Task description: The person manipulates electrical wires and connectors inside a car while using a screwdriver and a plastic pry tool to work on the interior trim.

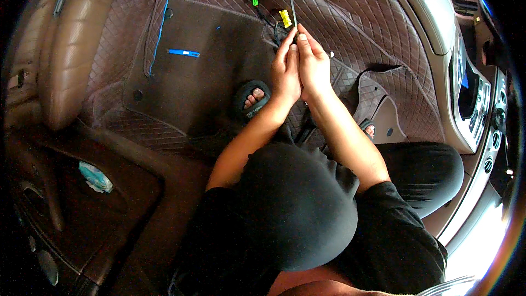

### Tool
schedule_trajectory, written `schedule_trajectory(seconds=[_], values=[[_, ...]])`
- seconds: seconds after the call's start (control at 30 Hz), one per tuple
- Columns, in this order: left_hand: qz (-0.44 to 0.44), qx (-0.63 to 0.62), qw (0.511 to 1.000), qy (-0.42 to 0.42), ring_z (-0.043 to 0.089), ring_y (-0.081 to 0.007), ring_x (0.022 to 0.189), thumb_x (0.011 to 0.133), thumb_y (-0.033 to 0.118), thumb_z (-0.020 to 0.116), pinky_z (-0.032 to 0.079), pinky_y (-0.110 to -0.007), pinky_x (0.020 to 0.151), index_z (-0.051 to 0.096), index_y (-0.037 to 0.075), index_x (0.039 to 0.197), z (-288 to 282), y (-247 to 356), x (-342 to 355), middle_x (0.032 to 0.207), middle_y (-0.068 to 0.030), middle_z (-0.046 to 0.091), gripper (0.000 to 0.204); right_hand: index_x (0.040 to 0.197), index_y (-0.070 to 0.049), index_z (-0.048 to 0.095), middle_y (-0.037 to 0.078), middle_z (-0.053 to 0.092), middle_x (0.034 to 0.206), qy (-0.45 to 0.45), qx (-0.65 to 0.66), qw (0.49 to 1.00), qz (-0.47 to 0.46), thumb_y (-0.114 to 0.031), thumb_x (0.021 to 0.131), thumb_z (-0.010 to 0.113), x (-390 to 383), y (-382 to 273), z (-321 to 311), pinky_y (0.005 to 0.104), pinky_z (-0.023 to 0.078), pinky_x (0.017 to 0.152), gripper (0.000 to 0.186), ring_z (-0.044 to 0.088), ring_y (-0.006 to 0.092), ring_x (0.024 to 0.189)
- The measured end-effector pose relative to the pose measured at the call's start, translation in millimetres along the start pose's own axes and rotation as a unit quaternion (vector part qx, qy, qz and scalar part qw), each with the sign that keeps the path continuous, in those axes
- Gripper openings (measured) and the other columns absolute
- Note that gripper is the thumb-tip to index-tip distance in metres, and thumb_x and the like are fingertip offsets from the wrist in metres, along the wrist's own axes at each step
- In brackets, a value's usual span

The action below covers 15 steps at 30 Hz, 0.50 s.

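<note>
In the head view, my left hand (286, 77) and my right hand (314, 71) are pressed close together over the quilted brown floor lining, their fingers pointing away from me. A thin dark cable (292, 10) runs from the far side down to my fingertips, which are closed on it. Just left of the fingertips is a yellow connector (285, 19). Farther left, a green connector (255, 1) sits on the end of a dark wire (265, 17). My palms and overlapping fingers hide the near end of the cable.
A slim blue tool (184, 53) lies on the dark floor mat (189, 87). The brown seat (76, 38) stands at left. A teal and white packet (95, 177) sits in the door pocket below it. The centre console (472, 98) borders the right side. Sandalled feet (253, 98) are below my hands.
</note>
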<state>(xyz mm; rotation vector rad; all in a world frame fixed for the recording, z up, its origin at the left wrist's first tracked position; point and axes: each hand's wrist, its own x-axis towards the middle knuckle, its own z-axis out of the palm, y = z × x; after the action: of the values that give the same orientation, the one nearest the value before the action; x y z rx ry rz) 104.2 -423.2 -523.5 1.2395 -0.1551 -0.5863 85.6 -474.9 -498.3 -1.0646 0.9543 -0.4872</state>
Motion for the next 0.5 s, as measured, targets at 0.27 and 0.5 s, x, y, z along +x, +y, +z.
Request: schedule_trajectory(seconds=[0.27,0.5], values=[[0.011,-0.015,1.0,-0.003,0.05,-0.0207,0.128,0.106,0.02,0.041,0.036,-0.033,0.11,0.051,0.004,0.141,4.7,3.8,0.6,0.14,-0.0141,0.055,0.04,0.137,-0.003,0.056,0.005,0.066,0.112,-0.009,0.0,1.0,0.014,-0.023,0.104,0.051,2.1,-1.5,-3.6,0.0244,0.049,0.085,0.038,0.059,0.0104,0.094],[-0.02,0.023,1.0,0.0,0.056,-0.0205,0.121,0.105,0.017,0.042,0.04,-0.032,0.105,0.056,0.002,0.136,3.8,15.4,8.0,0.133,-0.0152,0.06,0.037,0.134,-0.004,0.058,0.007,0.066,0.117,0.017,0.039,0.998,0.048,-0.022,0.104,0.052,6.4,-9.1,3.4,0.0272,0.051,0.088,0.035,0.062,0.0135,0.1]])
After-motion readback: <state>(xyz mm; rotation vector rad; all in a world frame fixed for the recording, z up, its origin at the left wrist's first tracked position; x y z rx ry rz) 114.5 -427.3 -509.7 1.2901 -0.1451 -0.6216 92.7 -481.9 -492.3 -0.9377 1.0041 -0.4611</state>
